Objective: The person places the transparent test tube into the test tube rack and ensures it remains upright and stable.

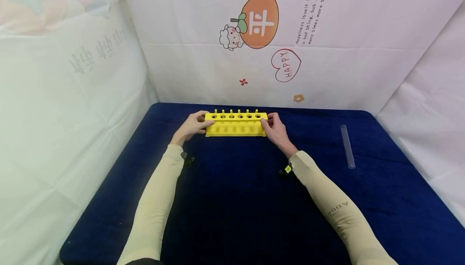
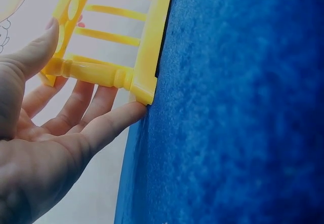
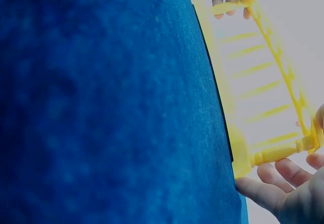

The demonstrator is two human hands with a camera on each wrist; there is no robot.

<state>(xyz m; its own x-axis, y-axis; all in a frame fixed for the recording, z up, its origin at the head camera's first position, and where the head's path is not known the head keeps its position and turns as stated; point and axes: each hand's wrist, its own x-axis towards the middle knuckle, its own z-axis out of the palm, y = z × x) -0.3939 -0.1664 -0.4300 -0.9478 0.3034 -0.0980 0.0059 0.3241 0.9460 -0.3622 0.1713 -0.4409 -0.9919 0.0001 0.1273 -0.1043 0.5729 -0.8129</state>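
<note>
A yellow test tube rack (image 1: 236,128) stands upright near the back of the blue table, a row of round holes along its top and several short pegs behind them. At its left end my left hand (image 1: 193,125) holds it, thumb on the top bar and fingers around the end post (image 2: 93,73). My right hand (image 1: 276,130) grips the opposite end the same way, thumb at the front of the top bar. In the right wrist view, the rack's base (image 3: 217,77) sits close on the cloth, with both hands at its ends.
A clear test tube (image 1: 347,147) lies on the right side of the dark blue tabletop (image 1: 232,200). White printed cloth (image 1: 203,67) hangs behind the table and along both sides. Each wrist carries a small strapped camera (image 1: 287,170).
</note>
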